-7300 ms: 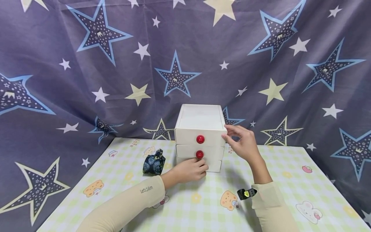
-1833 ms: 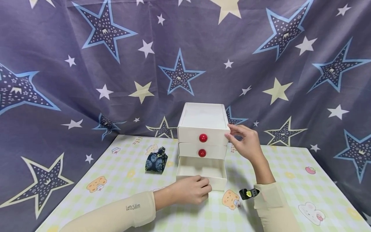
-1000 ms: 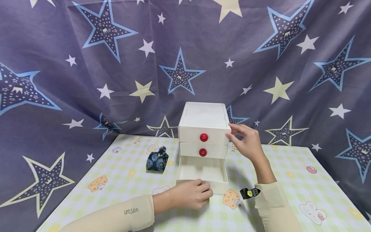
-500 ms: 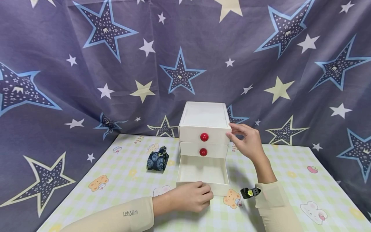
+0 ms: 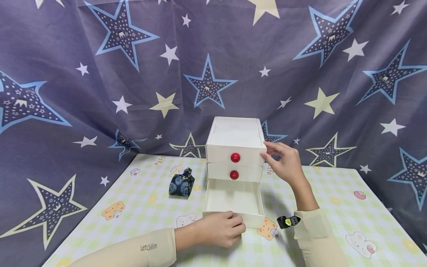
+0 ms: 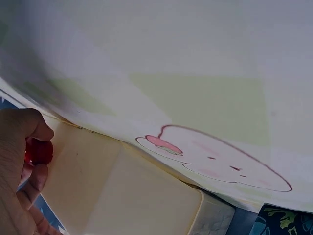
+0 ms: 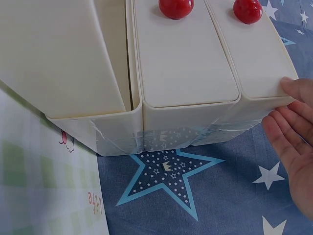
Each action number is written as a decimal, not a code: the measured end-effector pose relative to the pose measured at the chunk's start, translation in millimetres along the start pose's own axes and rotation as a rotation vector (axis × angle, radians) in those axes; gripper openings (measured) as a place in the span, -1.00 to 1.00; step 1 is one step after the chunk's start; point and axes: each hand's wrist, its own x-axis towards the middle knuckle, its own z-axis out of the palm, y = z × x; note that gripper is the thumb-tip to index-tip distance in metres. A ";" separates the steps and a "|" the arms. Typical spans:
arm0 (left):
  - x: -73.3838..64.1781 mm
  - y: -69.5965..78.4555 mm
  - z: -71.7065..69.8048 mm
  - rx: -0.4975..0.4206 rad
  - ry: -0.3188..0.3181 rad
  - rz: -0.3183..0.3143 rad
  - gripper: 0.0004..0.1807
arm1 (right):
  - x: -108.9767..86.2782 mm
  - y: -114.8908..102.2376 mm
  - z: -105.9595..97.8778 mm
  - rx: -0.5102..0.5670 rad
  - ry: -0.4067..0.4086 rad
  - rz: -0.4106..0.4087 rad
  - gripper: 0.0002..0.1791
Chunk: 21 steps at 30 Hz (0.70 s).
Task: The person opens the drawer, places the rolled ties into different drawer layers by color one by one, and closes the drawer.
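A white drawer unit (image 5: 237, 131) stands on the table, its bottom drawer (image 5: 254, 220) pulled out toward me. The inside of that drawer is bare where I can see it. My left hand (image 5: 221, 229) is at the drawer's front; the left wrist view shows its thumb and fingers pinching a red knob (image 6: 39, 151). The two upper drawers are closed, each with a red knob (image 5: 235, 157). My right hand (image 5: 285, 161) grips the unit's upper right corner, with the thumb on the top drawer's front (image 7: 264, 63) and the fingers along the side.
A dark blue, flower-patterned fabric item (image 5: 181, 184) lies left of the unit. The checked tablecloth (image 5: 150, 211) has printed cartoon figures. Behind the table hangs a star-patterned curtain (image 5: 150, 66). A small black strap-like object (image 5: 288, 221) is beside the right sleeve.
The bottom drawer, closed 7.3 s ago, has been pulled out toward me by my left hand. Over the last second it slid slightly farther. My right hand has stayed on the corner.
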 end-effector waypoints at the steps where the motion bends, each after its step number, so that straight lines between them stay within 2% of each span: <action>1: 0.2 0.3 0.1 0.000 0.005 0.001 -0.60 | 0.1 -0.1 0.0 0.000 0.000 0.000 -0.60; 21: 0.3 4.5 -4.0 -0.006 0.010 0.007 -0.58 | 0.0 -1.0 -0.4 0.001 -0.006 0.013 -0.59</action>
